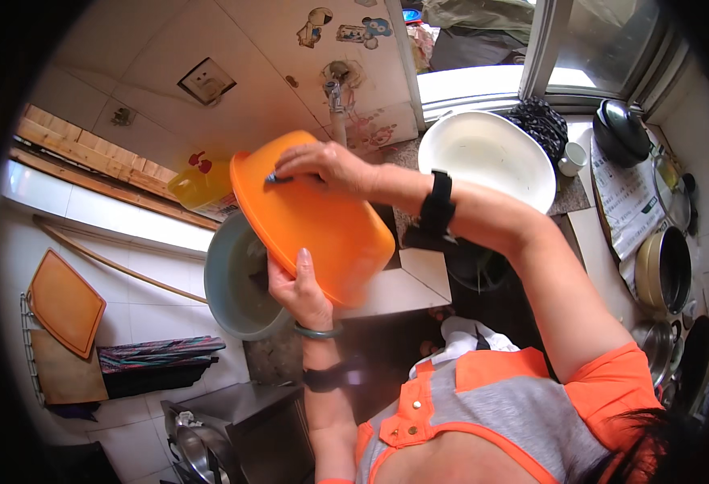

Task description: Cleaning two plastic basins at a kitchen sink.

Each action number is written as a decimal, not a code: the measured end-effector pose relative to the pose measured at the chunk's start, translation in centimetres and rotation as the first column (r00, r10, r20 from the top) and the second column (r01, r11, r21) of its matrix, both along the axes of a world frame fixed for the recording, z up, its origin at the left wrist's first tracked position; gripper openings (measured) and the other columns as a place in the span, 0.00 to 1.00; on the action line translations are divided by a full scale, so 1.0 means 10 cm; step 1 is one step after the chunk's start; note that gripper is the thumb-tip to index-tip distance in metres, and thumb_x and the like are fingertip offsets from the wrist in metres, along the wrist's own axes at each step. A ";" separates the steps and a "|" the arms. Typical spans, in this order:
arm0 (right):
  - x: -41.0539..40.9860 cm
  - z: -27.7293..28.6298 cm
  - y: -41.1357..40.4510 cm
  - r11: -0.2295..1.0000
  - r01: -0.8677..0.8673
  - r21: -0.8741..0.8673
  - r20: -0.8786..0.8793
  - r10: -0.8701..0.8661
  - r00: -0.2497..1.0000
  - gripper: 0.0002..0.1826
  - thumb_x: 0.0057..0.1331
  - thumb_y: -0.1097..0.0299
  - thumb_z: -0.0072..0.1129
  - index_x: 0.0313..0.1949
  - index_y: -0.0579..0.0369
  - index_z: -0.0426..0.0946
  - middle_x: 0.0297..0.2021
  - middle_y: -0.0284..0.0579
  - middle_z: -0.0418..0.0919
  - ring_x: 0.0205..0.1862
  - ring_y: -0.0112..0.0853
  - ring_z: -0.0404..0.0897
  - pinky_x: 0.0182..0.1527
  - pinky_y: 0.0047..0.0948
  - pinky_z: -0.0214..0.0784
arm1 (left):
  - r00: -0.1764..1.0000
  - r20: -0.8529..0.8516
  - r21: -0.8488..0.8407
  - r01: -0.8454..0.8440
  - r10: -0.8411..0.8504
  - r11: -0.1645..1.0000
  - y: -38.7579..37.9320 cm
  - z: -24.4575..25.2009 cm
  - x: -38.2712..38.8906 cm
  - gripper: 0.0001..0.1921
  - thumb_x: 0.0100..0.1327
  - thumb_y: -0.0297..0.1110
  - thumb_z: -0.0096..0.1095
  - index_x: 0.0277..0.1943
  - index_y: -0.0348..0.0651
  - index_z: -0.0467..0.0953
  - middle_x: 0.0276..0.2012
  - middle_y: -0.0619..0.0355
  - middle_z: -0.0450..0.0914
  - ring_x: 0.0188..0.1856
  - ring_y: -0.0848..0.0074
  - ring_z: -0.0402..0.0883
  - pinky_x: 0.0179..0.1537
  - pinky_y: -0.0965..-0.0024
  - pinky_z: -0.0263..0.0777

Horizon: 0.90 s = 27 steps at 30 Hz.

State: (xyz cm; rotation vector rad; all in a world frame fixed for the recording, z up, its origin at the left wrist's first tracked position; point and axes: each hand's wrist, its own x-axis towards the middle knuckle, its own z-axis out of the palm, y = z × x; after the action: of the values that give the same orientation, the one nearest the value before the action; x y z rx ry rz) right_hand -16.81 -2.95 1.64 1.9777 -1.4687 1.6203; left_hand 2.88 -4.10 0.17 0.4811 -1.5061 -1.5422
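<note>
An orange plastic basin (324, 233) is held tilted, its outer side towards me. My left hand (300, 287), with a green bangle at the wrist, grips its lower rim, thumb outside and the fingers partly hidden. My right hand (324, 166) rests on the upper part of the outer side, fingers bent over a small bluish-grey thing (272, 178), mostly hidden, perhaps a scrubber or cloth. Behind the orange basin stands a pale blue-green basin (224, 284) with cloudy water. A yellow plastic bottle (200, 184) is beyond the rim.
A water tap (334, 97) is on the tiled wall. A white basin (487, 157) and a white mug (573, 158) stand at the back right. Pots, including a gold-coloured pot (651, 269), line the right counter. Cutting boards (67, 302) hang at left, above metal cookware (200, 451).
</note>
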 end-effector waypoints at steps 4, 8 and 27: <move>-0.10 -0.26 -0.04 0.996 0.079 0.029 -0.062 -0.077 0.995 0.16 0.52 0.80 0.51 0.41 0.57 0.76 0.45 0.46 0.75 0.51 0.43 0.71 0.53 0.37 0.65 | 0.999 -0.020 0.114 -0.045 0.047 0.992 -0.02 -0.35 -0.30 0.19 0.61 0.20 0.49 0.56 0.32 0.63 0.50 0.53 0.71 0.49 0.72 0.71 0.53 0.69 0.65; -0.25 -0.45 -0.23 0.994 0.056 0.089 -0.006 -0.056 0.998 0.16 0.48 0.80 0.53 0.39 0.59 0.78 0.41 0.47 0.77 0.47 0.42 0.73 0.51 0.36 0.65 | 0.996 -0.020 0.179 -0.085 0.090 0.980 -0.13 -0.55 -0.52 0.19 0.60 0.21 0.50 0.56 0.32 0.63 0.51 0.53 0.70 0.50 0.72 0.71 0.54 0.70 0.64; -0.41 -1.97 -0.95 0.708 0.263 0.656 -0.053 -0.305 0.951 0.20 0.58 0.65 0.47 0.51 0.51 0.70 0.52 0.41 0.69 0.58 0.39 0.63 0.58 0.39 0.54 | 0.912 0.365 0.585 -0.071 -0.185 0.808 -0.45 -2.03 -0.62 0.22 0.48 0.14 0.49 0.49 0.39 0.68 0.41 0.61 0.74 0.40 0.77 0.74 0.41 0.76 0.69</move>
State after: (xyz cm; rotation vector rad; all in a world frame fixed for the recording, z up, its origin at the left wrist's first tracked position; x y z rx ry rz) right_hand -20.86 -12.41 -18.08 1.8420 -2.4925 1.1112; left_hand -3.31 -8.57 -20.16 1.1934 -1.3110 -2.0558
